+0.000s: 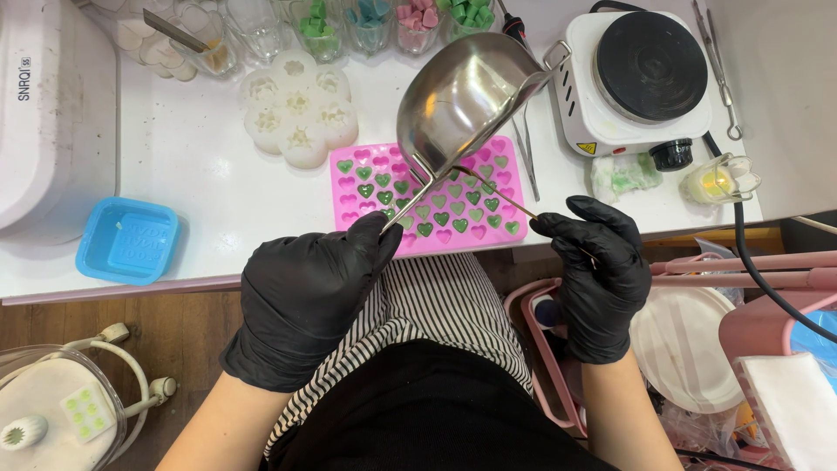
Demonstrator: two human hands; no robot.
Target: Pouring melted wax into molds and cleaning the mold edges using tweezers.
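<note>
My left hand (305, 292), in a black glove, grips the wire handle of a small steel melting pot (462, 96) and holds it tilted over a pink heart-shaped silicone mould (357, 205). Many of the mould's hearts are filled with green. My right hand (597, 262), also gloved in black, pinches a thin wooden stick (501, 196) whose tip reaches toward the pot's lip above the mould. Both hands hover at the near edge of the white table (192, 174).
A white flower-shaped mould (296, 109) and a blue square mould (129, 240) lie to the left. Glass jars of coloured pieces (366, 22) line the back. A white single hotplate (636, 74) stands at right, with tweezers (527, 157) beside it. Pink shelving (750, 266) sits at lower right.
</note>
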